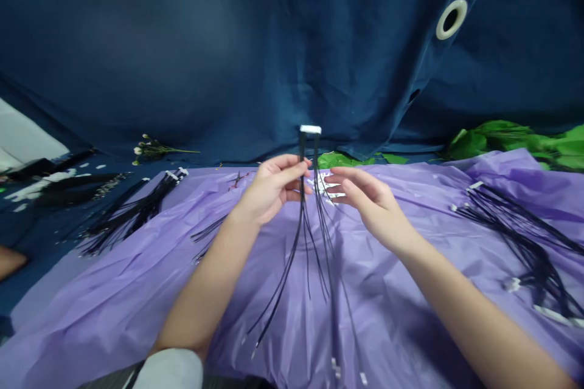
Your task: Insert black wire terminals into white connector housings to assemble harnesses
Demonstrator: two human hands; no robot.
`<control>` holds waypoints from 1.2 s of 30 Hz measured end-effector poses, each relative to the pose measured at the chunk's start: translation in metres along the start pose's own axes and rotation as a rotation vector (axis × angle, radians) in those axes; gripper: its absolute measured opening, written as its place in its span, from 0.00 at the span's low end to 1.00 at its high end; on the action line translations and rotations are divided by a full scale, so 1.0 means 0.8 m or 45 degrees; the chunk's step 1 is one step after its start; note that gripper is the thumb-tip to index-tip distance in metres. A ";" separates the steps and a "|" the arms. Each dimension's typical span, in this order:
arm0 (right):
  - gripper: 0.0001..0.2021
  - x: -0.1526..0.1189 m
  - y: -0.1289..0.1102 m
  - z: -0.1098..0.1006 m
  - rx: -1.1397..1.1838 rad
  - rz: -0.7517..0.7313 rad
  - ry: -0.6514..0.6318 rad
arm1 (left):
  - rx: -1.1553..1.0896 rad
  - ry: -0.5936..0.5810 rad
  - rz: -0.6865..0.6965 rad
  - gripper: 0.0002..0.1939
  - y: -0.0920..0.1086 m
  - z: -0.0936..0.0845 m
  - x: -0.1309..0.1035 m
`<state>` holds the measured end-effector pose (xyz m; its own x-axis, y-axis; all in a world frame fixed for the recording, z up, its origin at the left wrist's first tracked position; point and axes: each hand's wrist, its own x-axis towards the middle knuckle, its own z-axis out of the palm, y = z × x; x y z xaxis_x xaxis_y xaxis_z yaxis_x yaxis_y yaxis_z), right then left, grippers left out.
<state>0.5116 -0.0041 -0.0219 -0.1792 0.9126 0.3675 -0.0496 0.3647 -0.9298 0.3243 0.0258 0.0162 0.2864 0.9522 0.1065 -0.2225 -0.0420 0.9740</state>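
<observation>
Near the middle, my left hand (280, 187) pinches a bundle of thin black wires (301, 209) just below a white connector (311, 129). The connector is held upright at the top, and the wires hang down, some ending in small pale tips. My right hand (371, 197) is at the right of the bundle, fingers apart and pointing toward the wires, holding nothing that I can see. Behind the hands, small white pieces (335, 187) lie on the purple sheet (283, 328).
Black wire bundles lie at the left (137, 209) and at the right (524, 243). Green leaves (493, 140) and a small flower sprig (155, 149) lie along the back, before a blue curtain (228, 42). Part of another person's arm (10, 261) shows at the left edge.
</observation>
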 end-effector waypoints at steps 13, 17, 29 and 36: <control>0.12 -0.002 -0.019 0.001 0.219 0.097 0.083 | -0.032 -0.281 -0.240 0.12 -0.011 0.030 -0.016; 0.16 -0.002 -0.024 0.001 0.364 0.181 0.143 | -0.001 -0.245 -0.213 0.16 -0.011 0.031 -0.017; 0.14 0.007 -0.024 -0.011 0.626 0.406 0.182 | 0.292 -0.258 -0.110 0.18 -0.020 0.030 -0.011; 0.12 0.013 -0.020 -0.014 0.698 0.478 0.231 | 0.382 -0.264 -0.132 0.21 -0.020 0.030 -0.011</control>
<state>0.5217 0.0019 -0.0029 -0.1161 0.9928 -0.0283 -0.5149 -0.0845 -0.8530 0.3476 0.0109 0.0047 0.4822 0.8760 0.0125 0.0918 -0.0647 0.9937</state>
